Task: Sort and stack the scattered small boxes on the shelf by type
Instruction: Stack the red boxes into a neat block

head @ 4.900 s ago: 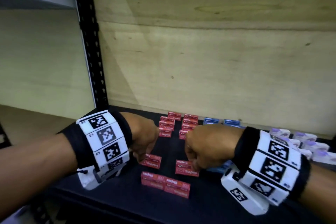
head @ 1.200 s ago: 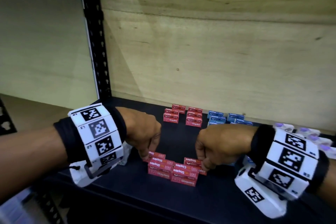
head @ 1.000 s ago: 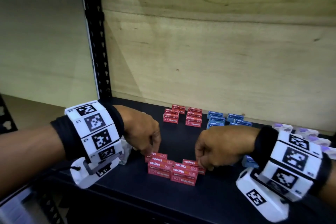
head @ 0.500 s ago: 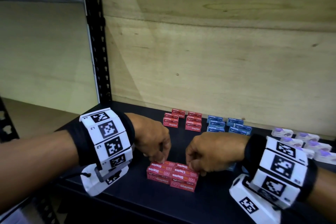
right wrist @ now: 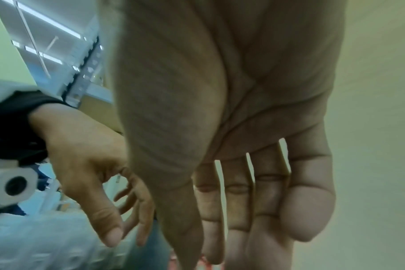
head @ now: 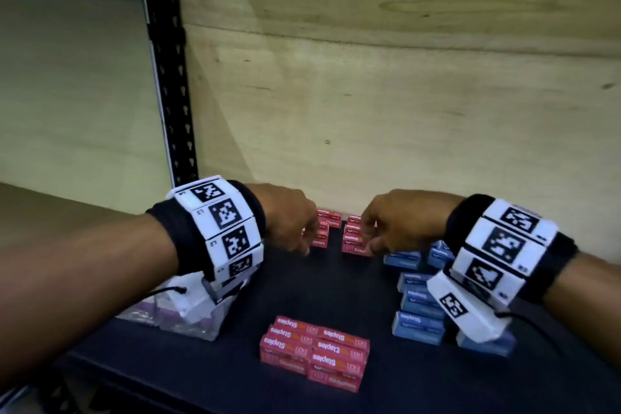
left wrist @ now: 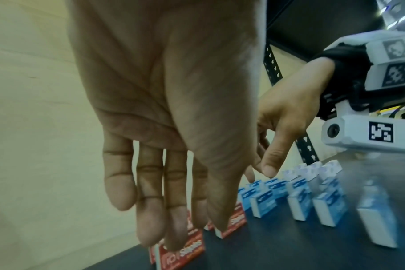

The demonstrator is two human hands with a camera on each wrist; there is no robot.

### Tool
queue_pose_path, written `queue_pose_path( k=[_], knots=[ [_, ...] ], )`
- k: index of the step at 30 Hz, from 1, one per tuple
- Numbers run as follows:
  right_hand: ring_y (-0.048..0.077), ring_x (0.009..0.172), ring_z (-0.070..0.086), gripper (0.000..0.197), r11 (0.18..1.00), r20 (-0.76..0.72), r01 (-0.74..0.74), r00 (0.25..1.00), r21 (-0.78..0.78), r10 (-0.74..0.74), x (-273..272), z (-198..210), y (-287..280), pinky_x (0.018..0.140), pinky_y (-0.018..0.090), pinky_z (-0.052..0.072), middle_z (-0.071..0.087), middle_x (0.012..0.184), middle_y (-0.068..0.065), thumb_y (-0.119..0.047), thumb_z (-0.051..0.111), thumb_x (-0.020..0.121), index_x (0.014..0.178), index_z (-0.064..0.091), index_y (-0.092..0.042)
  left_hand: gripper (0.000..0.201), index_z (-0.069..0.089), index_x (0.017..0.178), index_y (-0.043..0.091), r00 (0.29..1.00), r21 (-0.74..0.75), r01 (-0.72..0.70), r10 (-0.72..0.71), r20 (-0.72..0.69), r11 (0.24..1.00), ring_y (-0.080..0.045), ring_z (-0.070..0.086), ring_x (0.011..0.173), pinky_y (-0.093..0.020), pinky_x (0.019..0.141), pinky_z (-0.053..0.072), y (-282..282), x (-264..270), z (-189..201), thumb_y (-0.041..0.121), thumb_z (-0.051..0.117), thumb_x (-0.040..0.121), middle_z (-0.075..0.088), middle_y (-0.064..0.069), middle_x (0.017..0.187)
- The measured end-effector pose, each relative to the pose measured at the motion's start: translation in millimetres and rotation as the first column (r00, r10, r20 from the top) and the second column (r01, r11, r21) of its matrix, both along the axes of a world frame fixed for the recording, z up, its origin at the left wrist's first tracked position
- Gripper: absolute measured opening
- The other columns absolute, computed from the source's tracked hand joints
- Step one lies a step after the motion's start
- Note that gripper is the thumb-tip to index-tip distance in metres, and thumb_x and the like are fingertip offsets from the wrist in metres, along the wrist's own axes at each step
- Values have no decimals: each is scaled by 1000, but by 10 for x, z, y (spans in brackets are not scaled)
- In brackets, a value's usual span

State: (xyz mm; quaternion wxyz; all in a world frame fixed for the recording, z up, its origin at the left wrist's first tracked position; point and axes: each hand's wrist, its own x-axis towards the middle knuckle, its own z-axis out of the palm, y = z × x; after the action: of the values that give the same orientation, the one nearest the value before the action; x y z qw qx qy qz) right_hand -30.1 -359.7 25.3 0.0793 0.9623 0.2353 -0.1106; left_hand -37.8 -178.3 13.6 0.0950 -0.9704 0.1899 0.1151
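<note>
A tidy block of red staples boxes lies near the front edge of the black shelf. Two short stacks of red boxes stand at the back by the wall. My left hand reaches over the left stack with straight fingers, their tips at a red box. Over the right stack, my right hand is stretched out with straight fingers and grips nothing. Blue boxes stand in groups at the right, under my right wrist.
A clear plastic bag lies at the left under my left wrist. The black perforated upright stands at the back left. A plywood wall closes the back of the shelf. In the left wrist view, the blue boxes stand in rows.
Both hands have let go of the front block of red boxes and reached back to the red stacks by the wall. The block stays in place at the front.
</note>
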Motion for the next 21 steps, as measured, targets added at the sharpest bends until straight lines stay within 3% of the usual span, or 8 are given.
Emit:
queue_pose_path(
  k=[3,6,9,14,21],
  knots=[
    [16,79,62,18,999,11,43,999,-30,-42,232,17,-14,69,27,47,72,91,-3,-32,69,89,102,72,-19,26,64,114,30,999,74,-16,12,42,997,-15,56,91,-30,76,45,-26,215,9,40,65,90,62,8,105],
    [19,86,64,19,997,20,50,999,-67,-49,437,-41,0,76,31,51,69,88,-3,-30,72,88,103,73,-18,35,62,124,27,998,108,-25,19,54,994,-18,59,96,-30,74,42,-57,428,-29,37,66,90,63,5,116],
    [17,79,63,23,994,3,54,999,-95,-54,584,-120,39,73,30,52,68,87,-3,-32,75,86,104,73,-18,35,65,122,25,998,159,-18,9,59,987,-22,64,96,-30,72,47,-82,591,-119,36,68,88,67,3,111],
    [21,94,68,29,990,-58,30,998,-137,-38,739,-201,105,80,33,54,73,102,3,-33,76,85,106,73,-14,26,68,115,22,998,204,-19,6,62,979,-25,65,93,-31,70,47,-133,768,-227,28,66,90,66,-1,110],
    [21,91,70,21,991,-76,-3,997,-136,-7,809,-299,104,83,35,58,74,97,3,-24,77,83,100,76,-12,24,69,110,22,1000,275,9,-16,22,961,-23,62,87,-31,66,45,-167,815,-240,27,72,87,67,0,105]
  ],
)
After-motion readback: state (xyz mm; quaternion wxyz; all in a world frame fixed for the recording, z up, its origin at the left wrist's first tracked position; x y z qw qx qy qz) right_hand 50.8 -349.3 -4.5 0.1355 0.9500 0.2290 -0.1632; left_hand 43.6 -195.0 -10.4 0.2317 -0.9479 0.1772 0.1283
